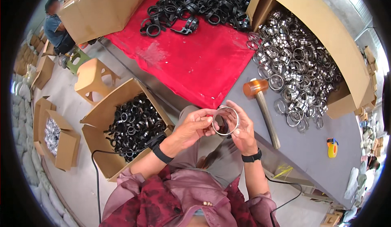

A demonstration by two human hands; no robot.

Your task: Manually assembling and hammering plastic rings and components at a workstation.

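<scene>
Metal ring (225,121) held between both hands above the lap, at the tabletop (309,153) edge.

The ring is pinched at its left rim by the closed fingers of the left hand (192,128) and gripped at its right rim by the curled right hand (243,130). A mallet (262,105) with an orange head is seen lying on the grey tabletop just beyond, beside a heap of silver rings (297,68). A carton of black clamps (134,125) is placed on the floor to the left.

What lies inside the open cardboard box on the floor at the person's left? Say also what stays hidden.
The cardboard box holds a heap of black ring-shaped parts. Its bottom and the lower layers are covered by the pile, and the left hand and forearm hide its near corner.
</scene>
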